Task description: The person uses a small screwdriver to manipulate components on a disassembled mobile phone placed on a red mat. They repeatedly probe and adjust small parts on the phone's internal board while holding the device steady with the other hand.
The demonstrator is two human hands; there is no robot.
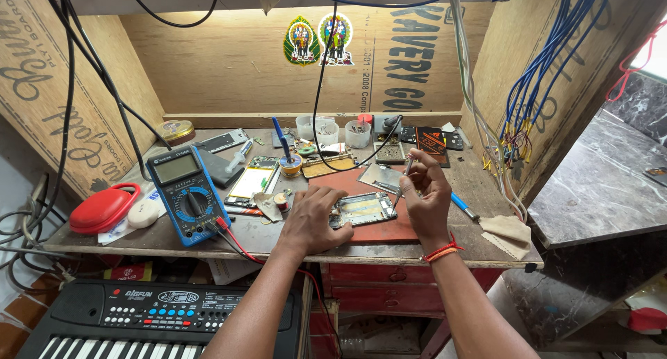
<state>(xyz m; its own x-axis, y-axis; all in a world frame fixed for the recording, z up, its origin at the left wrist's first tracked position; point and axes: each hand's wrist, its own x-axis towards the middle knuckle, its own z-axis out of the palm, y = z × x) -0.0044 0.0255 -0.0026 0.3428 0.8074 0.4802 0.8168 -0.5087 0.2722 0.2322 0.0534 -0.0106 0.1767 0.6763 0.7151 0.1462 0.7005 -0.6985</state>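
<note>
While the opened phone lies flat on the reddish mat at the front of the wooden bench, both of the person's hands are at it. The left hand rests palm down just left of the phone, its fingers curled and held close together, their tips pressing on the phone's left edge and pinning it to the mat. The right hand hovers at the phone's right end, raised a little above it. Its thumb and first fingers are pinched tight around a slim metal screwdriver, which stands nearly upright, its tip coming down at the phone's right edge; whether the tip actually touches the phone I cannot tell from here. An orange thread band circles that wrist.

Left of the hands, a blue multimeter lies on the bench with red and black leads trailing toward the front edge. A red oval case sits further left. Behind the phone are other phone parts and small white cups. A blue-handled tool lies just right of the right hand, and a folded cloth lies near the bench corner. Below the bench, a black keyboard shows.
</note>
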